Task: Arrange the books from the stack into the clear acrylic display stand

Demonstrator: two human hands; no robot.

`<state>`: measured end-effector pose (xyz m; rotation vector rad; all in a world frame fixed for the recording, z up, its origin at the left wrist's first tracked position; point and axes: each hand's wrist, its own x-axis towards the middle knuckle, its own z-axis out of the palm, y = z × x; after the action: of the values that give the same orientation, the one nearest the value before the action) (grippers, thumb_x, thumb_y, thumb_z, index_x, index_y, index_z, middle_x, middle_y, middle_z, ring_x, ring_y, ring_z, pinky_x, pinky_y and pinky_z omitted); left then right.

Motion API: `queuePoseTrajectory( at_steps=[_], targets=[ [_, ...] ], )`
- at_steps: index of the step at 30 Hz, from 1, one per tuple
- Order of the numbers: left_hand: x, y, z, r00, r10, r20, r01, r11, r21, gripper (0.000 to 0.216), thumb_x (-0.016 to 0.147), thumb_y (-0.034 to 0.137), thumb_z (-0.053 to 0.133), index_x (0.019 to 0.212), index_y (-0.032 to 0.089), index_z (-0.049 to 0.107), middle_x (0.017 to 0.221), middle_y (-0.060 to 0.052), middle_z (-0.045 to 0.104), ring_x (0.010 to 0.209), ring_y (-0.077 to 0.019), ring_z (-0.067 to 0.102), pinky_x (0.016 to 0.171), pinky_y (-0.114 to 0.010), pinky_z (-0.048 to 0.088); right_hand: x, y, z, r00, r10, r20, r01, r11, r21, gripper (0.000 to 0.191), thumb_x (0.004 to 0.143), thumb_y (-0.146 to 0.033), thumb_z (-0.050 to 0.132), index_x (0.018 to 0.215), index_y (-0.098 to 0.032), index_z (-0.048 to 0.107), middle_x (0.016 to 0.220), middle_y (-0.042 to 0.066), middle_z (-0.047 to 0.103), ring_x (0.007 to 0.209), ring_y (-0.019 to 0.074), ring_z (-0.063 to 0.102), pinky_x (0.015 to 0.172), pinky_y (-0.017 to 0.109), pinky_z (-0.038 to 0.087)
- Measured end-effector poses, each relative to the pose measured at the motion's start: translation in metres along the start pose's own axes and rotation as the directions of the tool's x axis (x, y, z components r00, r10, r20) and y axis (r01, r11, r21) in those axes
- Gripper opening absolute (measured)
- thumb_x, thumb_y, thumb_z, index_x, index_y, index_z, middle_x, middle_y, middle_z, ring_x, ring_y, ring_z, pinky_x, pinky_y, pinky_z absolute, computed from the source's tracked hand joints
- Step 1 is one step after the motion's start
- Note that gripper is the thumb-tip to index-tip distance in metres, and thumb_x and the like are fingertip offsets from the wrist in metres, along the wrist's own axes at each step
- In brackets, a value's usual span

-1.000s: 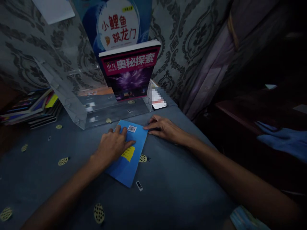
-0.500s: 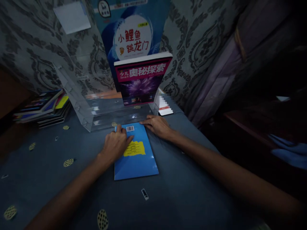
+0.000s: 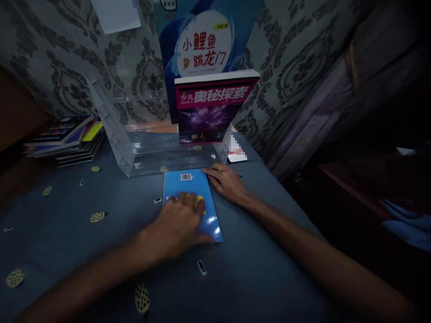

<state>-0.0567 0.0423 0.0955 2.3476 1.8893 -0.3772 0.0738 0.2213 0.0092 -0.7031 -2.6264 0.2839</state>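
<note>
A blue booklet [image 3: 177, 181] lies flat on the patterned cloth, a barcode at its far end and a yellow patch partly covered. Over its lower half is my left hand [image 3: 182, 224], palm down, blurred, fingers apart and thumb stretched toward the near edge. Whether the palm presses on the cover I cannot tell. My right hand [image 3: 229, 183] rests beside the booklet's far right corner, its extended fingertips touching that corner. Just behind stands a clear acrylic rack [image 3: 148, 168], which holds a purple-and-black book [image 3: 208, 119] and a taller blue book [image 3: 205, 45] behind it.
Stacked books [image 3: 63, 137] lie at the left on the dark blue cloth [image 3: 128, 237]. A white card [image 3: 237, 154] is behind the rack's right end. Patterned wallpaper [image 3: 144, 76] backs the scene, with a tied curtain [image 3: 313, 103] to the right.
My left hand has moved from the booklet's far left edge toward its near end, its fingers spreading over the cover. My right hand stays at the far right corner. The view has shifted slightly.
</note>
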Motion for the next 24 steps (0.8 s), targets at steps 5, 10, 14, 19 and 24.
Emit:
queuePoseTrajectory(
  at_steps=[5, 10, 14, 19, 24],
  targets=[
    [-0.010, 0.021, 0.003, 0.991, 0.115, 0.069, -0.115, 0.993, -0.003, 0.077, 0.091, 0.050, 0.068, 0.152, 0.013, 0.038, 0.159, -0.024, 0.036, 0.145, -0.0452, 0.036, 0.105, -0.058, 0.047, -0.001, 0.003, 0.004, 0.998, -0.048, -0.027, 0.050, 0.996, 0.073, 0.039, 0.097, -0.014, 0.046, 0.129, -0.019, 0.068, 0.116, 0.012, 0.071, 0.106, 0.0281, 0.061, 0.095, 0.045, 0.052],
    [-0.002, 0.024, 0.013, 0.998, 0.068, 0.016, -0.069, 0.997, 0.039, 0.065, 0.098, 0.042, 0.060, 0.151, 0.010, 0.040, 0.158, -0.026, 0.037, 0.144, -0.0465, 0.037, 0.100, -0.058, 0.052, 0.000, 0.007, 0.007, 0.995, -0.089, -0.034, 0.093, 0.989, 0.116, 0.043, 0.096, -0.014, 0.045, 0.135, -0.016, 0.064, 0.126, 0.013, 0.070, 0.113, 0.0287, 0.061, 0.100, 0.049, 0.050],
    [0.002, 0.024, 0.024, 0.996, 0.067, -0.060, -0.060, 0.993, 0.103, 0.059, 0.102, 0.039, 0.051, 0.151, 0.008, 0.041, 0.155, -0.027, 0.041, 0.141, -0.0480, 0.041, 0.096, -0.062, 0.053, 0.000, 0.010, 0.009, 0.995, -0.097, -0.024, 0.099, 0.987, 0.126, 0.046, 0.095, -0.014, 0.044, 0.138, -0.015, 0.061, 0.130, 0.014, 0.069, 0.117, 0.0298, 0.060, 0.101, 0.051, 0.050],
    [0.001, 0.023, 0.029, 0.991, 0.074, -0.111, -0.057, 0.987, 0.152, 0.052, 0.103, 0.033, 0.049, 0.149, 0.008, 0.044, 0.153, -0.024, 0.044, 0.140, -0.0451, 0.043, 0.096, -0.058, 0.054, 0.000, 0.007, 0.008, 0.994, -0.106, -0.035, 0.110, 0.984, 0.143, 0.045, 0.095, -0.011, 0.043, 0.136, -0.014, 0.062, 0.136, 0.015, 0.065, 0.120, 0.0297, 0.060, 0.104, 0.052, 0.048],
    [0.000, 0.023, 0.025, 0.990, 0.093, -0.102, -0.073, 0.979, 0.189, 0.047, 0.103, 0.029, 0.048, 0.143, 0.004, 0.049, 0.147, -0.023, 0.052, 0.134, -0.0403, 0.051, 0.093, -0.049, 0.058, -0.008, -0.004, 0.007, 0.989, -0.128, -0.068, 0.139, 0.970, 0.198, 0.042, 0.092, -0.011, 0.048, 0.129, -0.012, 0.067, 0.138, 0.016, 0.063, 0.126, 0.0297, 0.057, 0.108, 0.053, 0.046]
  ],
)
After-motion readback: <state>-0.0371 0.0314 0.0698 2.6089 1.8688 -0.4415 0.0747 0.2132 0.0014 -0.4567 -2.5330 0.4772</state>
